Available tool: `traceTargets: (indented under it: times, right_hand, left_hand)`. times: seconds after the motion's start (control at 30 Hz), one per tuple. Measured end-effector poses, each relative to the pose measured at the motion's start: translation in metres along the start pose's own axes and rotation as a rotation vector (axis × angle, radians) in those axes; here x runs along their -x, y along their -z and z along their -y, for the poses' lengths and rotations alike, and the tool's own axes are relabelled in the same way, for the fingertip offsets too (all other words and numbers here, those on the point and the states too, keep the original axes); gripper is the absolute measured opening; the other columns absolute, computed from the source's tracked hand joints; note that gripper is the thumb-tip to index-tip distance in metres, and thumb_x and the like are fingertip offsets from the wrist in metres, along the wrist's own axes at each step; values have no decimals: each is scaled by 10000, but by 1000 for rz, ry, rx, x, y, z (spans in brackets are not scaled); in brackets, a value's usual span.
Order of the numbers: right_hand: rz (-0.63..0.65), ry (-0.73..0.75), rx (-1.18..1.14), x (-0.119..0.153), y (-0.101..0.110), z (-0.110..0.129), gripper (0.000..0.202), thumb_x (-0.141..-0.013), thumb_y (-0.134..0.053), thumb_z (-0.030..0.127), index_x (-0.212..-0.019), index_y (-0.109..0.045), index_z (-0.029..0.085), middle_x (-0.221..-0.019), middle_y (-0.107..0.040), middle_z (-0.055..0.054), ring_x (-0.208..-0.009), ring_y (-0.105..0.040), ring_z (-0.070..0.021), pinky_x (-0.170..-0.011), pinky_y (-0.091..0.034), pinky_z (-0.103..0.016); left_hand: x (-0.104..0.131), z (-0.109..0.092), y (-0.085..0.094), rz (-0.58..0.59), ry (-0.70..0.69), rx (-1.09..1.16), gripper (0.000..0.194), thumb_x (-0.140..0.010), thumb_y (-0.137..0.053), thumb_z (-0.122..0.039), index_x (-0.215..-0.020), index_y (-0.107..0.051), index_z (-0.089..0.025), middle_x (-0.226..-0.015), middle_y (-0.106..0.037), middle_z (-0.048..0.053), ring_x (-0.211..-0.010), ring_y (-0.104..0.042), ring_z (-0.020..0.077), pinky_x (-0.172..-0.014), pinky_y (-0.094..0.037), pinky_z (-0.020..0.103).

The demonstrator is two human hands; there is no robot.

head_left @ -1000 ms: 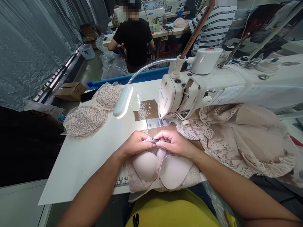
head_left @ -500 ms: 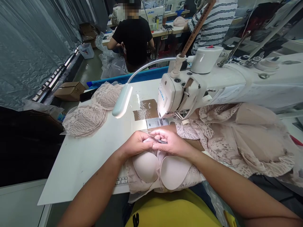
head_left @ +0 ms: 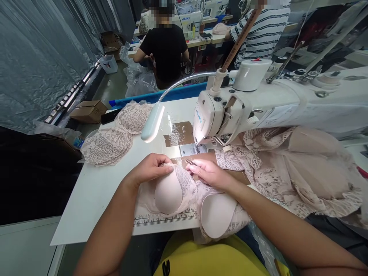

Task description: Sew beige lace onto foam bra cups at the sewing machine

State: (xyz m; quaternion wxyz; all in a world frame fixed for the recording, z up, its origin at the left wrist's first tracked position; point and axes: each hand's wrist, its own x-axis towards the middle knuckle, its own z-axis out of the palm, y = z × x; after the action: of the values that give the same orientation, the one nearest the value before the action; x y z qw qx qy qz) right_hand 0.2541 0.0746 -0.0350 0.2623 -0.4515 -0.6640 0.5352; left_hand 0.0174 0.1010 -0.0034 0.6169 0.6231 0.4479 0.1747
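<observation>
A pale pink lace bra (head_left: 169,193) with two padded cups lies at the table's front edge, before the sewing machine (head_left: 212,119). My left hand (head_left: 149,168) pinches the upper edge of its left cup, thumb on top. Closed around small metal snips (head_left: 190,162), my right hand (head_left: 211,174) rests over the middle of the bra, with the tips pointing up and left. The right cup (head_left: 217,214) hangs partly over the front edge. Whether my right fingers also grip lace is hidden.
Stacked lace cups (head_left: 107,146) lie at the left of the white table (head_left: 83,203). A lamp (head_left: 153,122) hangs left of the machine head. More lace garments (head_left: 310,165) are heaped at the right. Two people (head_left: 164,50) sit beyond the table.
My hands have moved apart, the left one going left with the left cup. The bra is spread wider, its right cup is lower and right, and a printed ruler shows beneath.
</observation>
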Motion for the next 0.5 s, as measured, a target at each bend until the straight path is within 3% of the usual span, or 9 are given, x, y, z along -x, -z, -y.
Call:
traceTargets:
  times: [0.1,0.33,0.5]
  right_hand:
    - [-34,41,31,-1,-3,1,261,-837,-586,409,-949,-626,176,-845,-607,-15,-776,-552,-159,-683,-417,-270]
    - [-89,141,50,1,-1,5,146,-839,-573,290,-773,-612,166,-761,-602,-7,-737,-549,-151,-692,-416,-269]
    - [-62,143,-60,2,3,-2,267,-877,-543,373,-1036,-603,167,-840,-629,-26,-731,-581,-150,-681,-452,-273]
  left_hand:
    - [-5,0,-14,-8,-30,9,228,-776,-667,-351,-810,-642,-127,-776,-589,18,-719,-527,132,-635,-413,225]
    - [-11,5,-29,-17,-2,21,260,-745,-705,-369,-782,-644,-119,-692,-536,-10,-627,-471,94,-540,-358,188]
    - [-11,4,-30,6,29,109,291,-748,-707,-383,-829,-682,-104,-738,-603,28,-666,-538,124,-582,-420,214]
